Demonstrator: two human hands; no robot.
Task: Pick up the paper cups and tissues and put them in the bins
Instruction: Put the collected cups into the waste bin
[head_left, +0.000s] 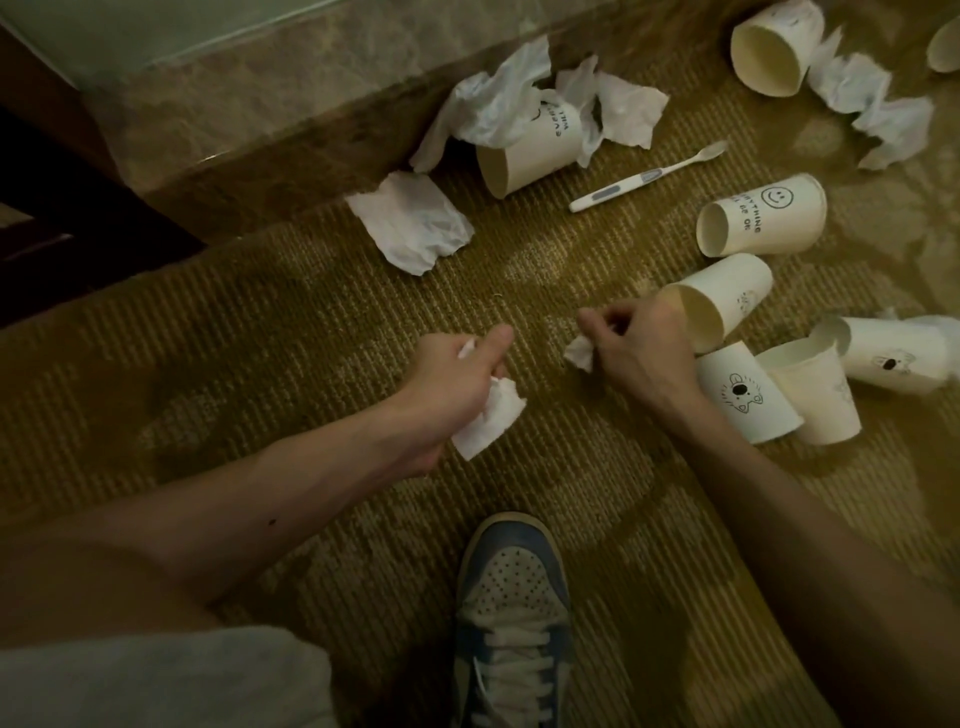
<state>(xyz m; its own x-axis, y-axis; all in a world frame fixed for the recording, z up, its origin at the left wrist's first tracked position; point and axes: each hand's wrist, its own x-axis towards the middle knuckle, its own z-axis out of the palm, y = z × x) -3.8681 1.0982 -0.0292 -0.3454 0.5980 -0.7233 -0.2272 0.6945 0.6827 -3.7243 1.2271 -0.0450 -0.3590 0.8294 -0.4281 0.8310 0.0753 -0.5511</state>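
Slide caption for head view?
Left hand and right hand each grip tissue scraps over carpet strewn with paper cups, tissues, a toothbrush.

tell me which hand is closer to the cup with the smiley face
Right. The right hand, pinching a tissue scrap, sits below-left of the smiley cup; the left hand, holding tissue, is much farther left.

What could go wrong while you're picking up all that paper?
The left hand grips a tissue that dangles loose, so it might slip out. The right hand only pinches a tiny scrap, which is easy to drop. The toothbrush lies among the cups and tissues and could get binned by mistake.
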